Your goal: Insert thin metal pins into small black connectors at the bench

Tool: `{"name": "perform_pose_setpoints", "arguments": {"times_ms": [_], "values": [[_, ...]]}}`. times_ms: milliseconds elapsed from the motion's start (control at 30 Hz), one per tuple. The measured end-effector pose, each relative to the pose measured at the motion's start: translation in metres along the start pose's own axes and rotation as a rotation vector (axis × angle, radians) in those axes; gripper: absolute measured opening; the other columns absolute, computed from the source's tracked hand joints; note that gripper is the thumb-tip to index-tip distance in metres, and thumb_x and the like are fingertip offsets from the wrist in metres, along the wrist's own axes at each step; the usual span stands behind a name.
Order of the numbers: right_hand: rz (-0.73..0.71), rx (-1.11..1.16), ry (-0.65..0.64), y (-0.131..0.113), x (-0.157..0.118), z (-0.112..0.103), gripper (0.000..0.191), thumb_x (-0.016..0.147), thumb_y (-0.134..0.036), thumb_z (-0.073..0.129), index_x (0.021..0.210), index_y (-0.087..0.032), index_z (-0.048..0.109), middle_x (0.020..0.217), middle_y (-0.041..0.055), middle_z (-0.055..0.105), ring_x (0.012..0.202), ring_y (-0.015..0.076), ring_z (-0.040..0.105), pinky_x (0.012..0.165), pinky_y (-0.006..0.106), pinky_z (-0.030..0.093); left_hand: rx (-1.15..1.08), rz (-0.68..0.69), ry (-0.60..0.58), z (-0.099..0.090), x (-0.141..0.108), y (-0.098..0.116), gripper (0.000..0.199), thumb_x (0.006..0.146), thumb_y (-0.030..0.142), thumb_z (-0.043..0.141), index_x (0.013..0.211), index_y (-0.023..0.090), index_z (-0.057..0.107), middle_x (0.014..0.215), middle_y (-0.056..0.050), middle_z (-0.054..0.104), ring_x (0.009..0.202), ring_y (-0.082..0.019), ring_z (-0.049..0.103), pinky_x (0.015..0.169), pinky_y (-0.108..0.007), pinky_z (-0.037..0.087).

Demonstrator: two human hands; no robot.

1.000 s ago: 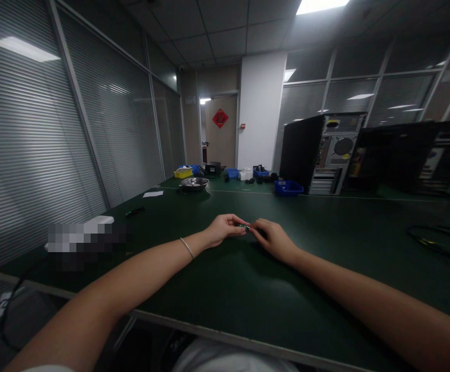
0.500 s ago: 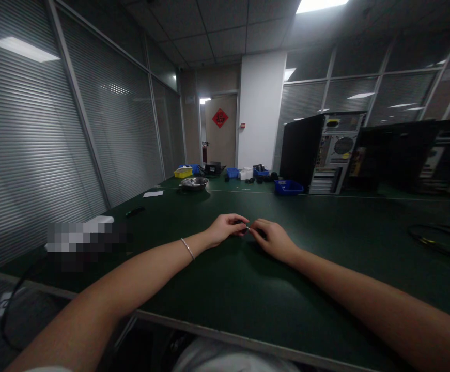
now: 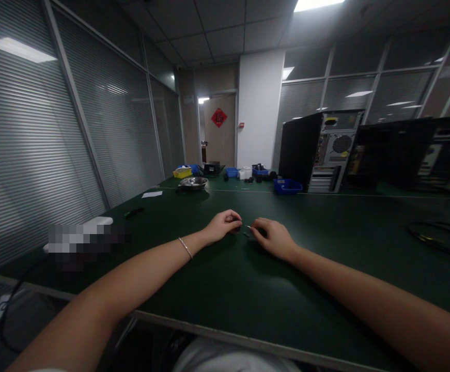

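Observation:
My left hand (image 3: 225,225) is low over the green table (image 3: 194,289), its fingers curled in toward the thumb. Whatever lies within them, if anything, is too small and dark to name. A short gap to the right, my right hand (image 3: 273,238) pinches a small thin silvery piece (image 3: 248,227) between thumb and fingertips. The piece points left toward my left hand. Between the hands, a tiny dark object (image 3: 246,234) shows at the tabletop; its kind is unclear.
Farther back are a metal bowl (image 3: 194,184), a white paper (image 3: 152,194) and a blue bin (image 3: 288,187). A black computer tower (image 3: 302,152) stands at the back right. Cables (image 3: 437,238) lie far right. A white object (image 3: 93,226), partly blurred, is on the left.
My hands were together at the small silvery piece; my left hand has drawn back left, leaving a gap. The tiny dark object now shows between them. My right hand keeps its pinch.

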State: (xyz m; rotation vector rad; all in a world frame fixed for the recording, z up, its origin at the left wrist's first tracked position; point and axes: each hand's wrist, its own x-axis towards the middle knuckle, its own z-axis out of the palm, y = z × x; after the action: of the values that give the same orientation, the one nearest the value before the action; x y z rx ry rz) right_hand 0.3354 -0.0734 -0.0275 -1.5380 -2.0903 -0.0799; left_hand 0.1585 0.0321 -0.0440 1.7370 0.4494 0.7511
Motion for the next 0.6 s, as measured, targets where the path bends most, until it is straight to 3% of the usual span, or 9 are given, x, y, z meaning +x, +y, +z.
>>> {"name": "perform_pose_setpoints", "arguments": {"times_ms": [133, 300, 600], "values": [[0.034, -0.017, 0.034, 0.0057, 0.0014, 0.0025, 0.018, 0.084, -0.029, 0.044, 0.084, -0.021, 0.06, 0.081, 0.0027, 0.06, 0.07, 0.014, 0.053, 0.059, 0.023, 0.035, -0.077, -0.009, 0.036, 0.0001, -0.0005, -0.0006, 0.035, 0.071, 0.031, 0.065, 0.099, 0.014, 0.054, 0.08, -0.003, 0.061, 0.07, -0.012, 0.06, 0.065, -0.024, 0.046], [-0.019, -0.059, -0.036, 0.0089, 0.0016, 0.0069, 0.018, 0.084, -0.03, 0.047, 0.091, -0.023, 0.062, 0.086, 0.0022, 0.059, 0.07, 0.0128, 0.054, 0.058, 0.022, 0.035, -0.187, -0.029, 0.073, -0.0017, 0.0006, -0.0031, 0.036, 0.072, 0.03, 0.065, 0.1, 0.014, 0.051, 0.092, -0.009, 0.062, 0.077, -0.014, 0.062, 0.07, -0.028, 0.048], [-0.067, -0.099, -0.105, 0.0092, 0.0031, 0.0087, 0.02, 0.084, -0.033, 0.049, 0.095, -0.027, 0.065, 0.088, 0.0028, 0.059, 0.074, 0.0152, 0.057, 0.058, 0.023, 0.037, -0.211, -0.043, 0.017, -0.0041, -0.0004, -0.0002, 0.041, 0.074, 0.03, 0.064, 0.11, 0.014, 0.053, 0.102, -0.012, 0.062, 0.081, -0.014, 0.061, 0.072, -0.027, 0.048]]}}
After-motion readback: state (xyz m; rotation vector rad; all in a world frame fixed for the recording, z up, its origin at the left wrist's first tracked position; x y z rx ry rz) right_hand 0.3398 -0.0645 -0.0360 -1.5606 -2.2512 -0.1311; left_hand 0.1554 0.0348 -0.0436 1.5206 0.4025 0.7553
